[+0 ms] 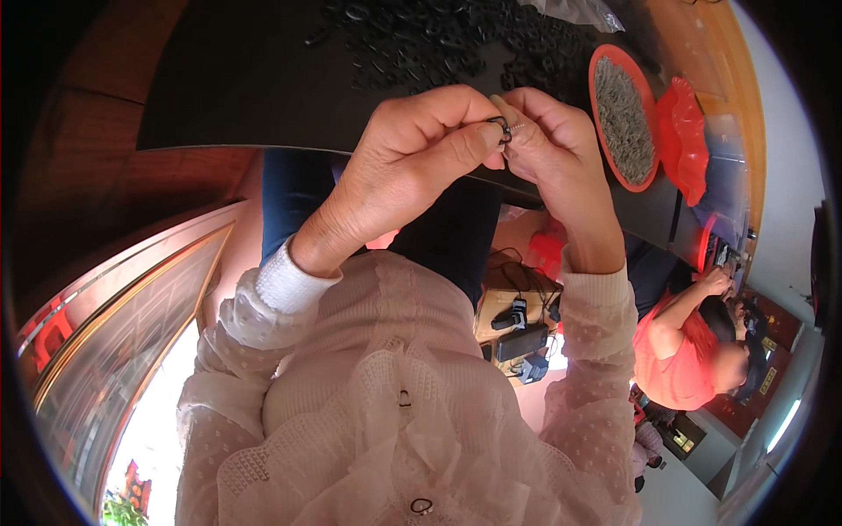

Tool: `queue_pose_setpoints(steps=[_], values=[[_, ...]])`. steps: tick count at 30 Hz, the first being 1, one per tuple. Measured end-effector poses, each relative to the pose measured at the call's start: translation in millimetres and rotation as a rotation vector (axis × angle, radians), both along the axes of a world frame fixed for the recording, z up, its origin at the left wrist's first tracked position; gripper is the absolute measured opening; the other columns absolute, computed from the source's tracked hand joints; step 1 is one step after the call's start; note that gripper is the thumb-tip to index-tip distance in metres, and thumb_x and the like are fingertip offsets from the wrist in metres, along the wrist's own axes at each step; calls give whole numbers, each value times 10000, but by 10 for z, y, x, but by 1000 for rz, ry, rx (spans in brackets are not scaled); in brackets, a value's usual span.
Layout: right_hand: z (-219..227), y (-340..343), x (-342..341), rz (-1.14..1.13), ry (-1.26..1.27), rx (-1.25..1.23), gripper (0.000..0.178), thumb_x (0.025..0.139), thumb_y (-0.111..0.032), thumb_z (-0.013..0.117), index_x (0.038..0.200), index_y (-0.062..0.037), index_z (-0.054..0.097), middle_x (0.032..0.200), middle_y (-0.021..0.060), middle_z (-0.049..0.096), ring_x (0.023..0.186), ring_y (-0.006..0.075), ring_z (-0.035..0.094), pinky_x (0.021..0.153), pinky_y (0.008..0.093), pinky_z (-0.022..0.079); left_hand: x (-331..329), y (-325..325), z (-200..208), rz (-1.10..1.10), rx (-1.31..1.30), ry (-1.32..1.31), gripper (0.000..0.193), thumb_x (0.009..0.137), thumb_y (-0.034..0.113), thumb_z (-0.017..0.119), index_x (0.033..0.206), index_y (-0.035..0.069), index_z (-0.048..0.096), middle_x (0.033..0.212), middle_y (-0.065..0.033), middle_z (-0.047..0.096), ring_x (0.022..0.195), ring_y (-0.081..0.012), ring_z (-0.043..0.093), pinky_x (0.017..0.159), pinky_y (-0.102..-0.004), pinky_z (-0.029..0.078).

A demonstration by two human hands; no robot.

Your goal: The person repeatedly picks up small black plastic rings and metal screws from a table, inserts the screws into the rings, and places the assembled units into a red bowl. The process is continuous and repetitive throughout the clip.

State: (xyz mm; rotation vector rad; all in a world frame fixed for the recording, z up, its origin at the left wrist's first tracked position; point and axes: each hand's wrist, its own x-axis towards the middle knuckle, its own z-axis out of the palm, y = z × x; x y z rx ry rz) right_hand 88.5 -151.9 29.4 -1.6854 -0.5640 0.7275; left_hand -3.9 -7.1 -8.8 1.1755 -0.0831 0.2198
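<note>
My left hand (419,147) pinches a small black looped piece, perhaps a clip (503,129), between thumb and forefinger. Against it, from the other side, my right hand (559,145) closes its thumb and fingers on a tiny silvery coiled piece that looks like a spring (517,127). The two pieces touch or nearly touch; fingertips hide most of both. Both hands are held above the near edge of the dark table (237,96). Beyond them lies a loose spread of similar black looped pieces (421,39).
An orange bowl (652,175) of small grey metal pieces stands right of my right hand, beside a red wavy-rimmed dish (682,140). Clear plastic (579,12) lies at the back. A person in a red top (680,359) works farther right. Chargers and cables (522,342) sit below the table.
</note>
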Motion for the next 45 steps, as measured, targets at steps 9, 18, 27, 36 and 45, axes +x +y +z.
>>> queue_pose_setpoints(steps=[9, 18, 27, 36, 45], values=[[173, -29, 20, -101, 2, 14, 257, 901, -250, 617, 789, -19, 625, 596, -63, 458, 524, -2, 335, 467, 183, 226, -7, 39, 85, -12, 1, 136, 116, 886, 40, 488, 821, 13, 581, 700, -38, 597, 488, -23, 381, 462, -201, 339], [186, -81, -24, -56, -40, -12, 225, 902, -205, 605, 803, -5, 632, 590, -57, 463, 519, -5, 330, 462, 187, 210, -7, 20, 88, 1, 35, 117, 122, 878, 67, 502, 802, 15, 582, 667, -39, 587, 468, -21, 366, 443, -202, 329], [143, -104, -42, -27, -211, -14, 209, 900, -199, 615, 810, -12, 636, 593, -60, 479, 539, -1, 375, 476, 182, 244, -27, 18, 91, 0, 18, 106, 116, 872, 66, 514, 809, 7, 591, 668, -46, 595, 458, -21, 366, 441, -202, 336], [170, -60, -99, -52, -313, -36, 201, 906, -175, 620, 798, -6, 618, 590, -64, 466, 550, -1, 384, 475, 187, 267, -12, 10, 63, 8, 35, 100, 122, 882, 69, 525, 810, 4, 599, 661, -41, 595, 459, -18, 372, 441, -194, 329], [96, -41, -82, 18, -512, -19, 203, 909, -133, 614, 767, 5, 569, 579, -60, 406, 546, 16, 330, 464, 212, 259, 10, 0, 26, 3, 70, 89, 127, 900, 66, 522, 825, 2, 602, 673, -32, 592, 469, -8, 380, 442, -183, 318]])
